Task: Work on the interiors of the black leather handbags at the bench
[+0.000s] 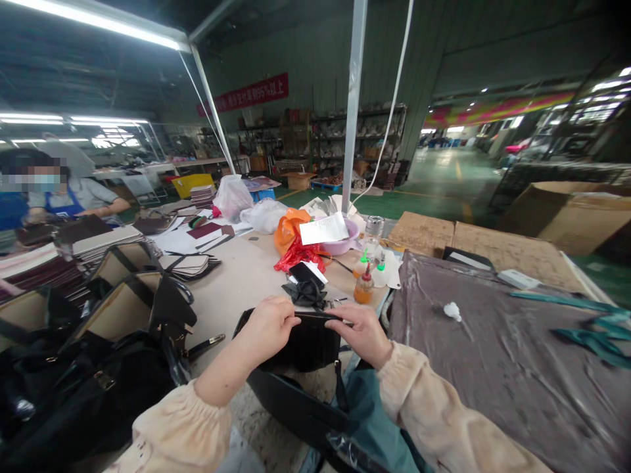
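A small black leather bag (pixel 300 345) stands on the worktable (pixel 236 279) right in front of me. My left hand (pixel 269 324) pinches its top edge on the left side, fingers closed. On the right side, my right hand (pixel 362 330) grips the same top edge with its fingers curled over the rim. A black strap (pixel 340 384) hangs down from the bag toward my lap. Just beyond the bag lies a black bow-shaped piece (pixel 306 292).
Black bags (pixel 89 387) and tan bag panels (pixel 118 309) crowd the left. Small glue bottles (pixel 363 286), an orange bag (pixel 290 230) and a pink basin (pixel 340 243) sit behind. A plastic-covered board (pixel 503 355) lies to the right, by cardboard boxes (pixel 566 213). A person in a blue apron (pixel 64 197) works far left.
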Demonstrator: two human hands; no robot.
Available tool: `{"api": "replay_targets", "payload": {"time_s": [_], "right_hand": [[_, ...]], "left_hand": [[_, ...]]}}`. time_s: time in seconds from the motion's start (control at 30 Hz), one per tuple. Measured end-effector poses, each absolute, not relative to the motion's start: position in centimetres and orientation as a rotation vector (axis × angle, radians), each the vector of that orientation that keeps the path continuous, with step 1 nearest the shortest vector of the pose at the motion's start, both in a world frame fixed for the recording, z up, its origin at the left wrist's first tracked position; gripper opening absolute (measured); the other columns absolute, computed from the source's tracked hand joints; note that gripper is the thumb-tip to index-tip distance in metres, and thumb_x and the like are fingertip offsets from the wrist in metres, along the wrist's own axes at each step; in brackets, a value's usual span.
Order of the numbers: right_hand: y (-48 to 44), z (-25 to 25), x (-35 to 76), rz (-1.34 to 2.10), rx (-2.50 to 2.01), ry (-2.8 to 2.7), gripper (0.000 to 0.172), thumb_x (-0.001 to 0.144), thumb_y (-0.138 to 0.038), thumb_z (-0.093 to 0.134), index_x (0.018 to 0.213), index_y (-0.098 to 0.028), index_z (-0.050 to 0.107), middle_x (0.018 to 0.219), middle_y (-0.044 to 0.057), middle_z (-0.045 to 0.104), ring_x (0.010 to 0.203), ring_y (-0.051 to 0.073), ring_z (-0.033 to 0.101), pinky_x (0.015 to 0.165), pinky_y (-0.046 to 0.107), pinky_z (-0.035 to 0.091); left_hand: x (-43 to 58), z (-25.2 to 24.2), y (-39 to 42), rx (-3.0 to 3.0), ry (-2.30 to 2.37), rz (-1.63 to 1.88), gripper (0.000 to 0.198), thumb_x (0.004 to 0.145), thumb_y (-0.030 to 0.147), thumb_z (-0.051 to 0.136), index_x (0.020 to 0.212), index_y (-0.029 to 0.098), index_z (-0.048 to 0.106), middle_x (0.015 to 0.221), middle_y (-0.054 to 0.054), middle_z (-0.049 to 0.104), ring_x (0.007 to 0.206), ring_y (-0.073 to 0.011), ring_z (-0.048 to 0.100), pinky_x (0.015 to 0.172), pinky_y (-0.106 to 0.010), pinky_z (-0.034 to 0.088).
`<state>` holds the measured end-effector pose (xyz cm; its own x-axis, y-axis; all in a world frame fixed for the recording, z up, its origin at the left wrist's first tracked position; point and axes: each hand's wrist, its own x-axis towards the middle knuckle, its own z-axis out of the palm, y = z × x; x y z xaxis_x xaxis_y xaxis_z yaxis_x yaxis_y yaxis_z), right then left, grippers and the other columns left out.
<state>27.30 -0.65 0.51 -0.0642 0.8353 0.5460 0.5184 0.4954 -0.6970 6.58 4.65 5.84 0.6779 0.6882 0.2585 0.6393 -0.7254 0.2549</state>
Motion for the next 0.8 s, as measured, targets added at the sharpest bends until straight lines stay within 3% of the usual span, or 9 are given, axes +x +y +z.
{"api": "replay_targets", "payload": {"time_s": [0.27, 0.57, 0.8], "right_hand": [[-0.44, 0.71, 27.42, 0.348, -1.218, -1.773, 0.012, 0.08, -0.028, 0.059, 0.083, -0.021, 0.068, 0.072, 0.002, 0.064, 0.071, 0.016, 0.058, 0.067, 0.028, 0.046], [-0.78, 1.24, 27.09, 0.243, -1.3, -1.866, 0.019, 0.083, -0.029, 0.052, 0.071, -0.02, 0.064, 0.065, 0.003, 0.057, 0.067, 0.016, 0.054, 0.064, 0.027, 0.043], [-0.65, 0.76, 27.58, 0.266, -1.262, -1.884, 0.018, 0.085, -0.028, 0.048, 0.088, -0.019, 0.064, 0.078, 0.005, 0.059, 0.077, 0.017, 0.055, 0.069, 0.028, 0.045]], "left_hand": [[6.77, 6.03, 4.61, 2.709, 1.098, 0.489, 0.019, 0.081, 0.019, 0.048, 0.063, 0.016, 0.053, 0.07, 0.0, 0.055, 0.072, -0.0129, 0.051, 0.072, -0.026, 0.039], [6.92, 6.25, 4.37, 2.705, 1.123, 0.482, 0.019, 0.081, 0.02, 0.048, 0.063, 0.016, 0.052, 0.068, 0.0, 0.055, 0.07, -0.0129, 0.051, 0.069, -0.025, 0.039], [7.03, 6.0, 4.66, 2.717, 1.173, 0.512, 0.022, 0.081, 0.02, 0.049, 0.06, 0.016, 0.048, 0.066, -0.001, 0.053, 0.066, -0.0122, 0.049, 0.061, -0.023, 0.037]]}}
